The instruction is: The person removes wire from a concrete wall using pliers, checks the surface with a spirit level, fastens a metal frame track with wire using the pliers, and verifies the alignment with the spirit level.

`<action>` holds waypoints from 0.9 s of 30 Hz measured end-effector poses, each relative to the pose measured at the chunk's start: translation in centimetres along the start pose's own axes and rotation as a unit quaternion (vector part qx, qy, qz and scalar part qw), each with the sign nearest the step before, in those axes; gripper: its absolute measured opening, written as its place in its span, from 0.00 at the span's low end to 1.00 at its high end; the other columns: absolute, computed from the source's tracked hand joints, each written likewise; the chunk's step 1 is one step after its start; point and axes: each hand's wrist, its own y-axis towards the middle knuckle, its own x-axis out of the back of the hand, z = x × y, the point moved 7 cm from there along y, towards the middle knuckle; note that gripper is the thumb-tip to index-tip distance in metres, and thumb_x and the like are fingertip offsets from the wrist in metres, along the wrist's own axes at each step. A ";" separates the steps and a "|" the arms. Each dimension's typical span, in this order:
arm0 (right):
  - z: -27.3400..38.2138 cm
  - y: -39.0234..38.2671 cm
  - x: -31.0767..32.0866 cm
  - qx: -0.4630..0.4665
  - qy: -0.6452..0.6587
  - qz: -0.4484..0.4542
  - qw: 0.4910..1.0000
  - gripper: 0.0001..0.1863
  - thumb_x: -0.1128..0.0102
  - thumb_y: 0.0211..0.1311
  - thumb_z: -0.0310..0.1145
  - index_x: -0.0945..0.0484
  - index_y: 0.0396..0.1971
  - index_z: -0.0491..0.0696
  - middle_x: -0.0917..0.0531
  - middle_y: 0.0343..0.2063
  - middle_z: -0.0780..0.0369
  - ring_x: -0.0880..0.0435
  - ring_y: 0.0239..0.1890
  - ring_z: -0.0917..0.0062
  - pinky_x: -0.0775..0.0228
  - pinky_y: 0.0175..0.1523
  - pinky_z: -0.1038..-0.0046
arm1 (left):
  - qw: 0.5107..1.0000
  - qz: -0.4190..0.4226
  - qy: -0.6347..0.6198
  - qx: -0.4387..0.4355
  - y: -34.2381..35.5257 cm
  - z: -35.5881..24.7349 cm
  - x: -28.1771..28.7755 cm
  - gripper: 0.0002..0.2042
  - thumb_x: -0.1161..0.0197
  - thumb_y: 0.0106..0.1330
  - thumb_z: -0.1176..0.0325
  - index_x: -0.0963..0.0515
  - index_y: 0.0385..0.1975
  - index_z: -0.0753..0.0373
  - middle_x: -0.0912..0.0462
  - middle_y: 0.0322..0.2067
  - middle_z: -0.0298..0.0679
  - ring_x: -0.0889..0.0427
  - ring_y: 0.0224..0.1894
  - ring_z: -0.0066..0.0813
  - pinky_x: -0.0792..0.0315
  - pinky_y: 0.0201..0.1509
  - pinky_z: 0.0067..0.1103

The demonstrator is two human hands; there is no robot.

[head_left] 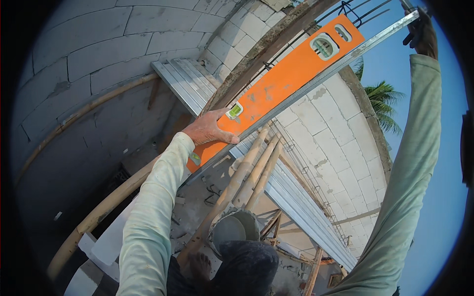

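Note:
A long orange spirit level (276, 84) slants from lower left to upper right, its bubble vials showing. My left hand (210, 128) is closed around the level near its lower end, thumb over the near edge. Along that edge runs a thin grey metal bar (360, 52), touching or nearly touching the level. At the bar's upper end, my right hand (424, 37) is raised and in shadow, its fingers curled at dark and metallic parts that I cannot make out. Just beyond the level lies a rough concrete-edged beam (261, 54) with steel rods (368, 15) sticking out.
Bamboo poles (252, 170) stand below, next to a mortar-stained bucket (233, 229) near my legs. A bamboo rail (106, 204) crosses at left. Corrugated metal sheets (306, 202) lie at right. Pale block walls (165, 22) rise behind, with a palm (382, 103) beyond.

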 end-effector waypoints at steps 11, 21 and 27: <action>3.4 -7.7 -7.7 0.035 0.081 0.098 0.991 0.21 0.35 0.56 0.42 0.27 0.41 0.42 0.18 0.33 0.56 0.16 0.34 0.75 0.30 0.28 0.82 | 0.999 -0.028 0.020 0.003 -0.3 0.8 0.1 0.40 0.23 0.38 0.49 0.28 0.51 0.66 0.23 0.44 0.39 0.27 0.48 0.31 0.37 0.57 0.24; 0.3 -3.7 -4.2 -0.005 0.025 -0.050 0.998 0.21 0.33 0.54 0.42 0.27 0.40 0.42 0.17 0.30 0.56 0.15 0.31 0.76 0.29 0.26 0.84 | 1.000 -0.023 -0.009 0.000 -0.2 -0.3 -0.1 0.38 0.22 0.38 0.50 0.26 0.48 0.67 0.21 0.41 0.38 0.25 0.45 0.28 0.35 0.55 0.23; 1.1 -3.4 -3.2 -0.001 0.032 -0.025 0.999 0.21 0.33 0.53 0.42 0.27 0.39 0.43 0.16 0.31 0.55 0.16 0.31 0.78 0.34 0.23 0.85 | 0.999 -0.032 -0.003 -0.038 0.7 -1.4 -0.6 0.39 0.22 0.38 0.49 0.27 0.49 0.67 0.21 0.40 0.37 0.25 0.45 0.27 0.35 0.55 0.23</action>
